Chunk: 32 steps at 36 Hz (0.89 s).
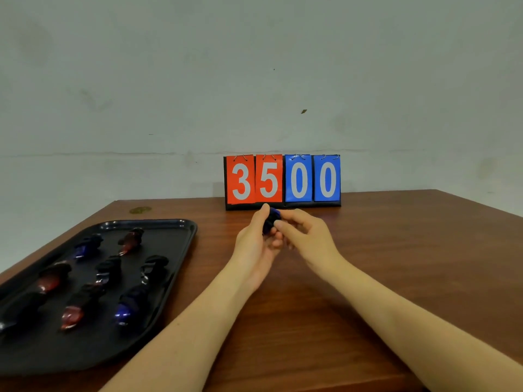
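While left hand (254, 246) and right hand (307, 236) pinch the blue piece (271, 221) by fingertips, it may slip onto the table (396, 250).

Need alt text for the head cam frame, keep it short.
A person's left hand and right hand together hold a small blue-and-black object over a wooden table, just in front of a flip scoreboard reading red 35, blue 00. At the left, a black tray holds several similar red and blue pieces with black ends.
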Each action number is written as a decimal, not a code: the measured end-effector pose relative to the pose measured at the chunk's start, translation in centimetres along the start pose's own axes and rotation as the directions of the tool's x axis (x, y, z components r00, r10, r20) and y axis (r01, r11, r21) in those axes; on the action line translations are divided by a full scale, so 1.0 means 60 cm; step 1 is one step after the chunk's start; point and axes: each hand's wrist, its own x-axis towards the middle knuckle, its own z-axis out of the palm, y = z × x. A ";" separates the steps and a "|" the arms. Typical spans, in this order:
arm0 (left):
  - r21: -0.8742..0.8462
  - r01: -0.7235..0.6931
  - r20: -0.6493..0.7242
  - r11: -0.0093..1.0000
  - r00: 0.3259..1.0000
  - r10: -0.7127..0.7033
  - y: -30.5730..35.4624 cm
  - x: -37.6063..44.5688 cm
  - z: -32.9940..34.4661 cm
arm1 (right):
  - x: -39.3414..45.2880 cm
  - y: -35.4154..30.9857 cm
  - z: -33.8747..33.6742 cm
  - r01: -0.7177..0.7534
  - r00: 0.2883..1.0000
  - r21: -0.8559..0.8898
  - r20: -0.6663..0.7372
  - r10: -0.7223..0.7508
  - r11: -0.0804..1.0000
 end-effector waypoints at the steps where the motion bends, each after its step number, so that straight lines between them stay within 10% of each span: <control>1: 0.006 -0.006 0.002 1.000 1.000 0.006 0.000 0.001 0.001 | 0.001 0.001 0.000 -0.001 1.000 0.006 -0.004 0.001 1.000; 13: 0.420 0.071 -0.054 0.905 0.997 -0.054 -0.010 0.013 -0.004 | 0.005 0.006 -0.002 0.007 1.000 -0.090 -0.016 -0.008 0.996; 32: 0.404 0.084 -0.071 0.911 0.996 -0.060 -0.018 0.003 -0.005 | 0.006 0.008 -0.015 -0.135 0.990 -0.056 -0.054 0.132 0.989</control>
